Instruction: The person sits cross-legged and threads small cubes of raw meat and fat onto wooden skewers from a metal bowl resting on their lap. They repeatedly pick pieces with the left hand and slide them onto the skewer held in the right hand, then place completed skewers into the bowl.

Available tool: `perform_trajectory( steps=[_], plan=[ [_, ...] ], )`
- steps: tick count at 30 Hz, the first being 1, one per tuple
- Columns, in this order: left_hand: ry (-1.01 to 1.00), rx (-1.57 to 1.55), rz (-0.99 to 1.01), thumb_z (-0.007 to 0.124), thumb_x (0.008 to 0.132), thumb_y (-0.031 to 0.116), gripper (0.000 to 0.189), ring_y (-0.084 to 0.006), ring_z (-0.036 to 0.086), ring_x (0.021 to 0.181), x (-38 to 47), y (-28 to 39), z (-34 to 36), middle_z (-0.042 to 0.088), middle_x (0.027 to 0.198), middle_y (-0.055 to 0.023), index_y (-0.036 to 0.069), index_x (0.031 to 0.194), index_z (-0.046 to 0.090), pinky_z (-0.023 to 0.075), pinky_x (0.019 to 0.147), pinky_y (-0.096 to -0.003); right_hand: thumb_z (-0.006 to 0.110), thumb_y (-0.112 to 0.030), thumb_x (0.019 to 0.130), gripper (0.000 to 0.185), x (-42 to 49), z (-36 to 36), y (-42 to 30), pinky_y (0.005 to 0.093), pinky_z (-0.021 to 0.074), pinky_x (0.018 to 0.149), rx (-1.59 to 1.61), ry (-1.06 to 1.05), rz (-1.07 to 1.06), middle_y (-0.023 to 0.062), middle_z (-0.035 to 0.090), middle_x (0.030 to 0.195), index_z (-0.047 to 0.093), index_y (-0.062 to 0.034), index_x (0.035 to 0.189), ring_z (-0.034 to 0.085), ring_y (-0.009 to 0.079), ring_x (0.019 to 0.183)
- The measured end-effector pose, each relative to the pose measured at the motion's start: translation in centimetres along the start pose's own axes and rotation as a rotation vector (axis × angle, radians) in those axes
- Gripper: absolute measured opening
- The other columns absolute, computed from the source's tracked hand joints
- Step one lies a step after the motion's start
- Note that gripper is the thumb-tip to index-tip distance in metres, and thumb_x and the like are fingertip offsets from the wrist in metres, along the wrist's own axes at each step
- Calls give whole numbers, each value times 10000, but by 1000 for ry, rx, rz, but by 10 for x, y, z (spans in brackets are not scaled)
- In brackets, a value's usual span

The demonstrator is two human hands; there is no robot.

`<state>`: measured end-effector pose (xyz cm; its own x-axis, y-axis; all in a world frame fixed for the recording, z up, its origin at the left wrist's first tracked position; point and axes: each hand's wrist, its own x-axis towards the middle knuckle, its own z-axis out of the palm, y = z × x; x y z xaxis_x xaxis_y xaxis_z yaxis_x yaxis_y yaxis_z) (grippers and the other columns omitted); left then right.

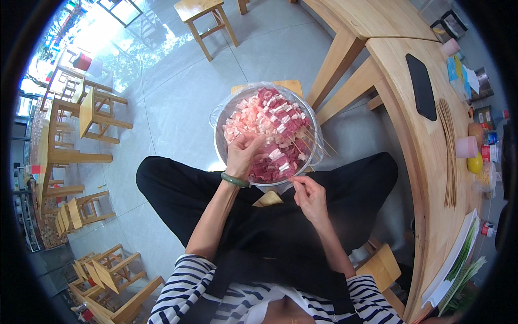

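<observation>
A round metal bowl (219,148), edged with clear plastic film (214,117), rests before me on a wooden stool (292,86). Pale, fatty meat pieces (245,117) fill its left side. Loaded skewers of red meat with white pieces (283,113) lie at the upper right, bare ends over the rim. More red meat (267,172) lies in the near part. My left hand (245,152), a green bangle at its wrist, reaches over the bowl with curled fingers; their grip is hidden. At the near rim, my right hand (311,196) pinches what looks like a thin bamboo skewer.
Bare bamboo skewers (447,154) and a black phone (421,87) lie on the wooden table (398,121) to my right. Pink cups (466,146), a yellow lemon-like fruit (474,163) and a white tray of greens (449,263) line its far side. Wooden stools (103,113) stand at left.
</observation>
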<state>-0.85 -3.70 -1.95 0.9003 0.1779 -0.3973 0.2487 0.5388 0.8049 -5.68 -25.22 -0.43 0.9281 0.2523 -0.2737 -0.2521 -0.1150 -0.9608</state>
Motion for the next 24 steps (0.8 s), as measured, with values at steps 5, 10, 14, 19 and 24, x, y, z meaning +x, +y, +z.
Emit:
perform_trajectory(
  steps=[5, 10, 14, 19, 24],
  plan=[
    [-5, 124, -68, 665, 922, 161, 163, -130, 661, 698, 4, 1, -3, 662, 869, -32, 34, 1018, 627, 565, 593, -276, 549, -84, 973, 144, 0, 3, -5, 196, 336, 443, -105, -18, -11, -16, 535, 586, 641, 23, 996, 454, 30, 478],
    [-76, 560, 261, 680, 904, 159, 205, -173, 657, 734, 1, 16, -9, 678, 821, -46, -13, 1013, 654, 553, 615, -299, 552, -111, 970, 146, 2, -4, -4, 223, 363, 449, -89, 53, -35, 6, 540, 559, 639, 4, 993, 484, 47, 472],
    [-76, 1593, 248, 764, 725, 172, 145, -259, 662, 719, -14, 24, -22, 666, 795, -110, 87, 832, 715, 523, 619, -376, 545, -141, 982, 169, 1, -14, -4, 218, 364, 452, -25, 71, -4, 3, 532, 559, 621, 4, 1021, 488, 50, 476],
    [-163, 1712, 328, 765, 711, 205, 141, -296, 656, 689, -24, -3, -19, 654, 777, -80, 123, 797, 687, 531, 639, -407, 543, -144, 987, 171, -4, -17, -7, 208, 343, 443, 36, 49, 42, -8, 518, 559, 609, 4, 1038, 474, 41, 472],
    [-275, 1302, 491, 758, 768, 118, 150, -256, 684, 714, -13, 1, -24, 656, 771, -91, 60, 847, 644, 552, 640, -360, 546, -122, 980, 153, -10, -20, -10, 210, 341, 440, -1, -4, -11, -10, 520, 547, 619, 4, 1026, 478, 38, 467]
  ],
)
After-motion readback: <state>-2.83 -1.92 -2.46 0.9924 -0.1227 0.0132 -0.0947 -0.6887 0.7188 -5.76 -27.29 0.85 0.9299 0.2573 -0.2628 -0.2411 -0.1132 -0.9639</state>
